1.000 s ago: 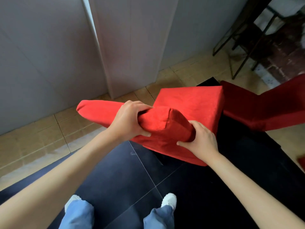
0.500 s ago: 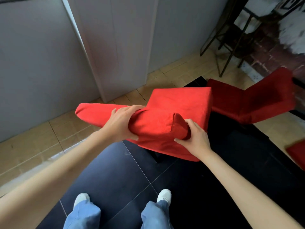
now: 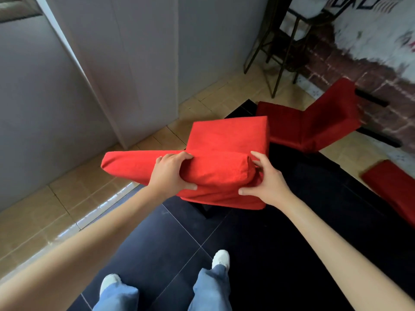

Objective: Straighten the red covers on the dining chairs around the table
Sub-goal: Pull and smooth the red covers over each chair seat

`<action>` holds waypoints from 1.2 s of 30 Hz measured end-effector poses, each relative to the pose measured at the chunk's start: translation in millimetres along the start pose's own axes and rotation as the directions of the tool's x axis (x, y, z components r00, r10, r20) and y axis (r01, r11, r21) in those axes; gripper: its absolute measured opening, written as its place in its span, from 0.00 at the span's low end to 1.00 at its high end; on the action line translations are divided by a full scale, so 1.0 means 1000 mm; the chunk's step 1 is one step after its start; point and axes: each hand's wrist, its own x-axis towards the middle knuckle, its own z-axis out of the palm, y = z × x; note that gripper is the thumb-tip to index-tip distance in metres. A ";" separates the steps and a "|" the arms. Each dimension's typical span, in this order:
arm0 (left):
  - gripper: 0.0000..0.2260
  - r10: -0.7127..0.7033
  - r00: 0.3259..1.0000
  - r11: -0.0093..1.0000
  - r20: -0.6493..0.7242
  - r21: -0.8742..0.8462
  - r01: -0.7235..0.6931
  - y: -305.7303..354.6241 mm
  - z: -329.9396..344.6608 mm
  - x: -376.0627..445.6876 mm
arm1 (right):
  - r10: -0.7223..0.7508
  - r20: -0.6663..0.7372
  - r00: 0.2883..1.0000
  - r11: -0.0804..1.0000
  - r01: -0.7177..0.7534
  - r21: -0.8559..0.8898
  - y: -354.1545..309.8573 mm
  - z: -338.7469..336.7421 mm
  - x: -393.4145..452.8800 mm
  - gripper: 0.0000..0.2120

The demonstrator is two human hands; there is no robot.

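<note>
My left hand [image 3: 171, 173] clamps the cover [image 3: 215, 176] mid-backrest, whose top runs left-right, while my right hand [image 3: 266, 180] pinches its right corner.

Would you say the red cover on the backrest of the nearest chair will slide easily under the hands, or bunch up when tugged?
The red cover looks soft and floppy: it puckers where the left hand pinches it, so tugging probably bunches it. Its matte weave suggests grip rather than slip. The right hand presses the rounded end, which seems padded and likely yields.
</note>
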 end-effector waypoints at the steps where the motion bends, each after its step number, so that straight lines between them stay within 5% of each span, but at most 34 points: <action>1: 0.43 0.036 0.999 0.999 0.014 0.038 -0.036 0.004 0.003 0.001 | -0.010 -0.019 1.000 1.000 0.010 0.004 -0.002 -0.005 -0.004 0.56; 4: 0.50 0.119 0.985 0.976 0.128 0.166 -0.140 0.010 0.013 0.005 | -0.048 -0.060 0.997 0.998 0.046 -0.036 -0.006 -0.019 -0.016 0.58; 8: 0.58 0.025 0.968 0.969 0.249 0.234 -0.085 0.001 0.015 0.013 | -0.024 -0.111 0.994 0.993 0.011 -0.113 0.003 -0.039 -0.036 0.58; 15: 0.47 0.056 0.952 0.978 0.300 0.173 -0.113 0.018 0.030 0.027 | 0.087 -0.126 0.988 0.918 -0.129 -0.376 0.016 -0.052 -0.045 0.51; 36: 0.43 0.240 0.881 0.869 0.408 0.314 -0.382 0.020 0.016 0.066 | 0.101 -0.333 0.937 0.972 -0.165 -0.169 0.045 -0.019 -0.063 0.41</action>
